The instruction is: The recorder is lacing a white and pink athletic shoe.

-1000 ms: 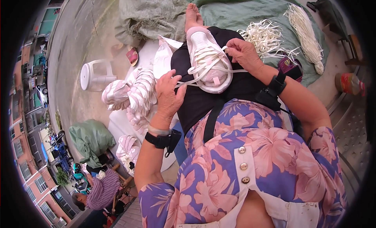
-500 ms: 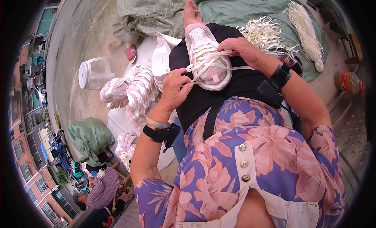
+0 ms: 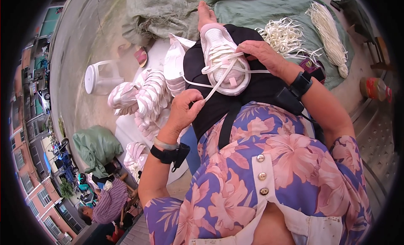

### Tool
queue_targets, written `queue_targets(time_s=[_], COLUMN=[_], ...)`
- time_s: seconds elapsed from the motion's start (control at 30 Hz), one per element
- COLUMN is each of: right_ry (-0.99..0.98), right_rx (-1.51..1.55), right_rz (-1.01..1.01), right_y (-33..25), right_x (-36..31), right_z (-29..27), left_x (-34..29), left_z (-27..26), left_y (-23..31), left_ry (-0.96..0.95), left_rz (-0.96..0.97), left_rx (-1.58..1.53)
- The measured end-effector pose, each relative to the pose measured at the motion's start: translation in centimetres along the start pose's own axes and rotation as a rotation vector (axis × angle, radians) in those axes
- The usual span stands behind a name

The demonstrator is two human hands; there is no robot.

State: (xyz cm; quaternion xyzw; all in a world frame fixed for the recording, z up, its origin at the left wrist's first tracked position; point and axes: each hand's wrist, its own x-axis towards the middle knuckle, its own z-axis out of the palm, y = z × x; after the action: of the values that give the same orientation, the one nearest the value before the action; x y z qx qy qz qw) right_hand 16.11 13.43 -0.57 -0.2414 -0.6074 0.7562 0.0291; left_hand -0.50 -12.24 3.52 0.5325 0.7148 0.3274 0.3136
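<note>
A white and pale pink sneaker (image 3: 225, 62) rests on my lap with its heel away from me and a white lace criss-crossed over its front. My left hand (image 3: 186, 110), to the left of and nearer than the shoe, pinches one stretch of the shoelace (image 3: 215, 87) and draws it taut. Beside the shoe's right edge, my right hand (image 3: 261, 55) pinches the lace between thumb and fingers. One loose length trails left over my black-covered leg, and another lies to the right under my right hand.
Stacked sneakers (image 3: 151, 95) lie to the left, near a white plastic stool (image 3: 101, 78). Loose laces (image 3: 284, 36) and a bundled hank of laces (image 3: 328, 38) lie on green sheeting at the right. A bottle (image 3: 374, 89) stands far right. Another person (image 3: 111, 201) sits at lower left.
My left hand has moved away from the shoe, down and slightly left, pulling the lace out longer. My right hand has hardly moved.
</note>
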Motion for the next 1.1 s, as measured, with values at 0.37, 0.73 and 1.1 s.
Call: queue_targets(time_s=[0.37, 0.73, 1.1], right_ry=[0.04, -0.06, -0.253], right_rx=[-0.097, -0.278, -0.653], right_rz=[0.022, -0.078, -0.152], right_y=[-0.4, 0.1, -1.6], right_x=[-0.7, -2.8, -5.9], right_z=[-0.1, -0.1, -0.6], left_x=[6.8, 9.8, 8.7], left_z=[1.8, 2.2, 2.2], left_y=[-0.1, -0.4, -0.6], left_ry=[0.298, 0.323, 0.297], left_rz=[0.202, -0.325, -0.468], left_rx=[0.236, -0.293, -0.509])
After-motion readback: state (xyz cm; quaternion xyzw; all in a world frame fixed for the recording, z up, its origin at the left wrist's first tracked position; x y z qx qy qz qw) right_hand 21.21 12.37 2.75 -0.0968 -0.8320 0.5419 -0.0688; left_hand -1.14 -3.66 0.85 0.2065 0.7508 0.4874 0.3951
